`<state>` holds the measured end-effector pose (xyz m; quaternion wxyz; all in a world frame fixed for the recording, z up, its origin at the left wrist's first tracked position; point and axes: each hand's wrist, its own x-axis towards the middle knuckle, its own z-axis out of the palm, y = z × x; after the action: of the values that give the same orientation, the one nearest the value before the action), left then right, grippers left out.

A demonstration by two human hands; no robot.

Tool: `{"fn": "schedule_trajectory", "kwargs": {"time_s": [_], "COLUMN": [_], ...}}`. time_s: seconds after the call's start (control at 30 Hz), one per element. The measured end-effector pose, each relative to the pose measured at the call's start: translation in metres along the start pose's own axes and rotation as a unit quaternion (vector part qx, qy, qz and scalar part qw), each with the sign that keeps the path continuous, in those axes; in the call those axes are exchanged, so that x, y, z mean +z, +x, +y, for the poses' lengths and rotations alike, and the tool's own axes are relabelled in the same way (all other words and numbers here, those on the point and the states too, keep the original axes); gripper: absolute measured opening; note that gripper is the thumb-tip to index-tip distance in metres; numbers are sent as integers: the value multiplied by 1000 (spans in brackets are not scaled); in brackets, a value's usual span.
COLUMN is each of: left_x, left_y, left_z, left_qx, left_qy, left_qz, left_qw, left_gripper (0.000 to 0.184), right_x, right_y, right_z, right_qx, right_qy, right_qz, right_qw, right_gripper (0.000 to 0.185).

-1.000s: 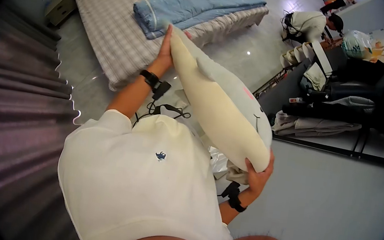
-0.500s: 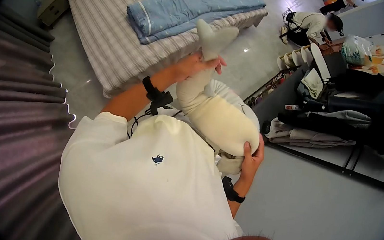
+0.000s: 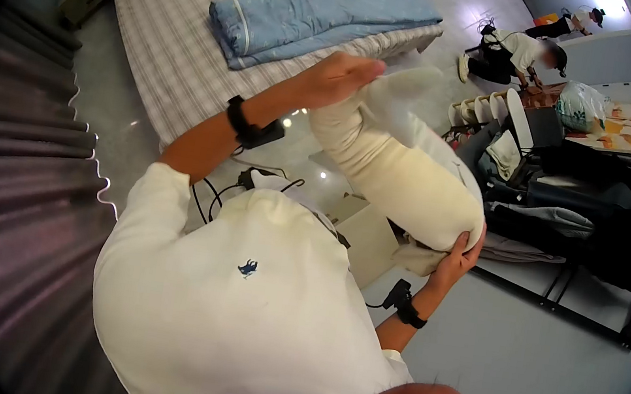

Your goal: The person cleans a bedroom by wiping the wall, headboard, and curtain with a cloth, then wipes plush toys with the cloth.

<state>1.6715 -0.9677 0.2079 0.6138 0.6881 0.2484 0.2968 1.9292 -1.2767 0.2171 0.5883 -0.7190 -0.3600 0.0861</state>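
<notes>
A long plush toy (image 3: 413, 182), cream on one side and pale grey on the other, hangs bent between my two hands in front of my white shirt. My left hand (image 3: 344, 81) is closed round its narrow end, where the grey tail looks blurred. At the wide rounded end, my right hand (image 3: 464, 258) grips with the thumb on the cream side. Beige cloth (image 3: 416, 258) shows just beside that hand, under the toy. Both wrists wear black straps with small devices.
A checked bed (image 3: 146, 31) bears a folded blue quilt (image 3: 323, 15). On the right stands a black rack (image 3: 557, 300) with dark clothes. A person (image 3: 514, 52) bends beyond it, another farther back. Black cables (image 3: 211, 199) lie near my waist; grey curtains (image 3: 22, 182) hang left.
The toy was stretched out a second ago and is now bent. My left hand has moved right onto its tail end. My right hand, holding the wide end, has shifted right since half a second ago.
</notes>
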Motion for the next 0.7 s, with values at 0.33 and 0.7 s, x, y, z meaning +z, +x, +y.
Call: {"fn": "schedule_trajectory", "kwargs": {"time_s": [0.33, 0.7], "left_x": [74, 159], "left_y": [29, 32], "left_z": [11, -13], "left_qx": [350, 352], "left_qy": [46, 30], "left_qz": [45, -61], "left_qw": [935, 934], "left_gripper": [30, 45], "right_x": [0, -10], "right_y": [-12, -83], "right_z": [-20, 44], "right_qx": [58, 236], "right_qy": [37, -6], "right_qz": [105, 170], "right_qw": [992, 957], "right_gripper": [43, 50]}}
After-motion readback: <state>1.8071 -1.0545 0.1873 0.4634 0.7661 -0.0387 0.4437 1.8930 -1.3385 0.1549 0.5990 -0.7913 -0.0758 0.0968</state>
